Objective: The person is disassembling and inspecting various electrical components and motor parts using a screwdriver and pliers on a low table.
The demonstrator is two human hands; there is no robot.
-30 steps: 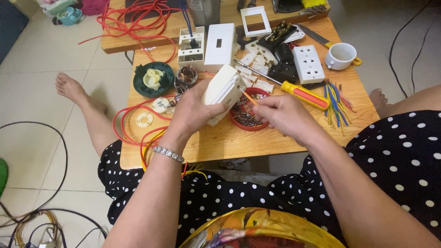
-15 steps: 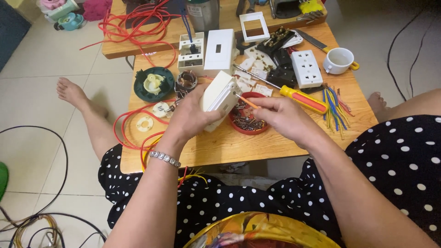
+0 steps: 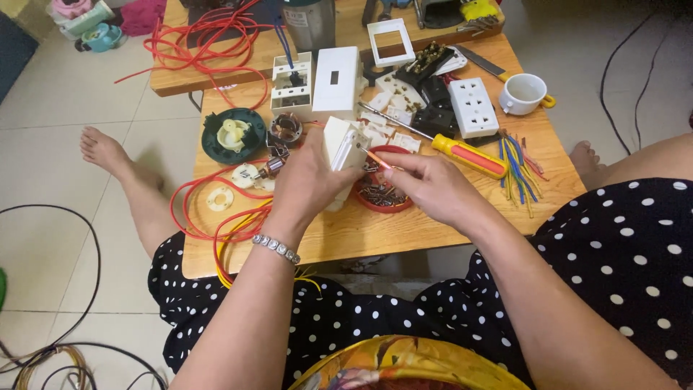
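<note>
My left hand (image 3: 310, 184) grips a white plastic electrical box (image 3: 343, 144), held tilted above the low wooden table (image 3: 346, 231). My right hand (image 3: 426, 184) pinches a thin orange wire (image 3: 375, 157) whose end touches the box's side. Just under both hands sits a small red dish (image 3: 382, 196) holding several screws. A screwdriver with a yellow and red handle (image 3: 469, 155) lies on the table just past my right hand, its shaft pointing left.
A white multi-socket block (image 3: 473, 107), a white cup (image 3: 525, 94), coloured wire offcuts (image 3: 516, 162), a white cover plate (image 3: 336, 79), a green round part (image 3: 232, 133) and red cable loops (image 3: 209, 209) crowd the table. More red cable (image 3: 202, 36) lies on the far table. Black cords run on the tiled floor.
Both hands with the box have shifted slightly nearer me; my right hand has brought the orange wire up against the box. The rest stays put.
</note>
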